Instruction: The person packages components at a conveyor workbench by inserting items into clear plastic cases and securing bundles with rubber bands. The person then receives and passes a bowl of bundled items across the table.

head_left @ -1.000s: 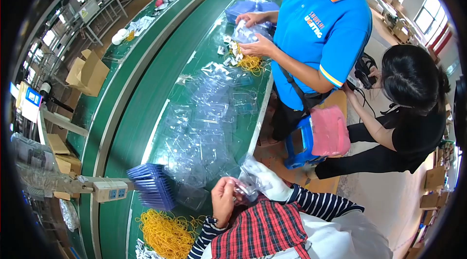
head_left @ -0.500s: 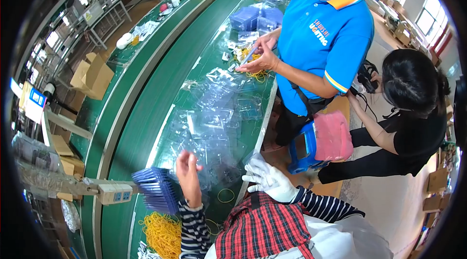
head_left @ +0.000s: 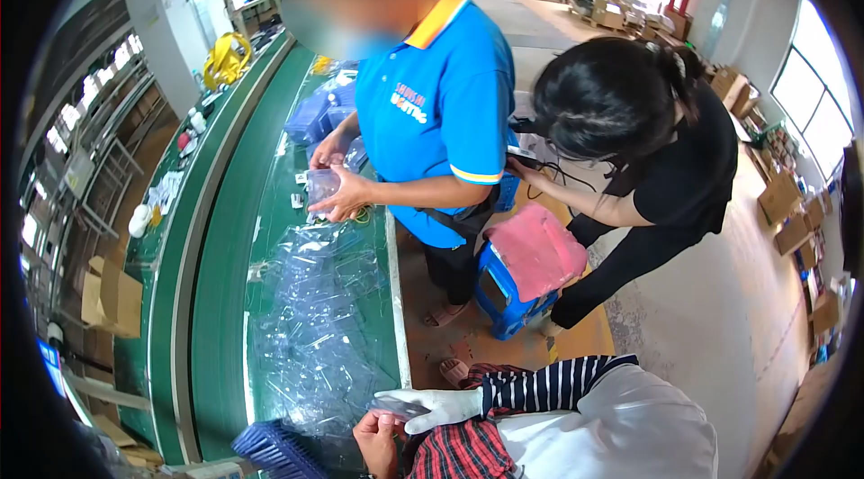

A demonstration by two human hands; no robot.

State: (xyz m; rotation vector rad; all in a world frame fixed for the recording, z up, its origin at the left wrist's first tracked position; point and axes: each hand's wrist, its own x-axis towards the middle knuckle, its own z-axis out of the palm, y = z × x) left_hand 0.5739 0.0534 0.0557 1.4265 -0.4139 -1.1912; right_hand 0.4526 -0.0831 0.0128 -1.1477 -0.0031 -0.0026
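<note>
My right hand (head_left: 445,409), in a white glove, and my bare left hand (head_left: 378,445) meet at the table's near edge. Between them is a small, flat, greyish see-through plastic packet (head_left: 401,407). My left thumb presses against its lower side and my gloved fingers close over its right end. Whatever is inside the packet is too small to make out. Beside my left hand, a heap of clear plastic packets (head_left: 315,335) spreads over the green table. A row of bluish plastic packets (head_left: 277,450) stands packed together at the lower left.
Across the heap, a co-worker in a blue shirt (head_left: 441,92) holds a clear plastic packet (head_left: 322,189). Another person in black (head_left: 688,173) bends over behind them. A blue stool with a pink cushion (head_left: 537,247) stands on the floor. A metal rail (head_left: 184,299) runs along the green belt.
My view has swung to the right. My left hand has come from above the table to the packet at my gloved hand, and both now grip it. The co-worker has turned the packet they hold.
</note>
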